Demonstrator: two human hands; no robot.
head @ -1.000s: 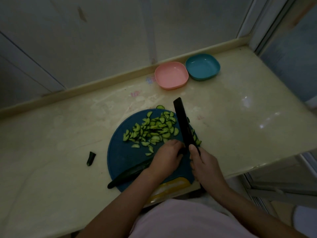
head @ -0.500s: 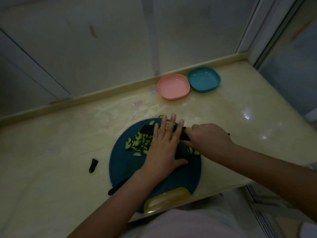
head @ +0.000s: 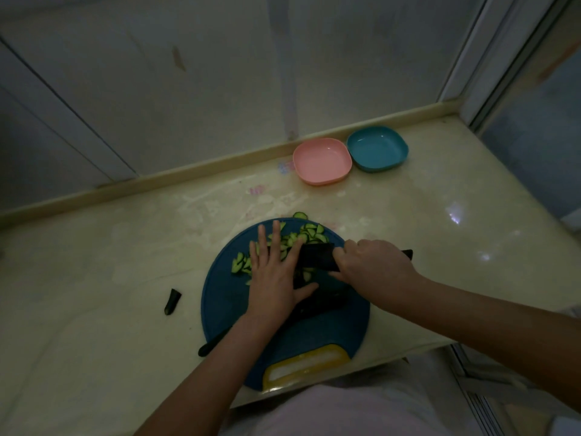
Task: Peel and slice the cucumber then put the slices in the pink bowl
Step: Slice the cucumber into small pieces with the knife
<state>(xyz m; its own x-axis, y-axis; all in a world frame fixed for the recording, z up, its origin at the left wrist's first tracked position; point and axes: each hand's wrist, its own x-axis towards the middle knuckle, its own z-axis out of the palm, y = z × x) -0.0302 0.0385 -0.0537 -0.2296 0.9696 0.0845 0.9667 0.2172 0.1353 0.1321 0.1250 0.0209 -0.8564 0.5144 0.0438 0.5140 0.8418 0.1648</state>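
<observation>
Mid-frame, the left hand (head: 273,278) lies flat, fingers spread, over thin green half-moon slices (head: 309,234) on the round blue board (head: 226,303). The right hand (head: 371,267) grips a flat black knife (head: 316,259).

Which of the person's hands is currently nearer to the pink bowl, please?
Right. The right hand, gripping the knife, sits below the pink bowl; the left hand lies flat over the slices, farther left.

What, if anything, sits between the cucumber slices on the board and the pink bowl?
Nothing visible. Bare countertop lies between the cucumber slices on the blue cutting board and the empty pink bowl. The blue bowl sits beside the pink one, to the right of the path.
</observation>
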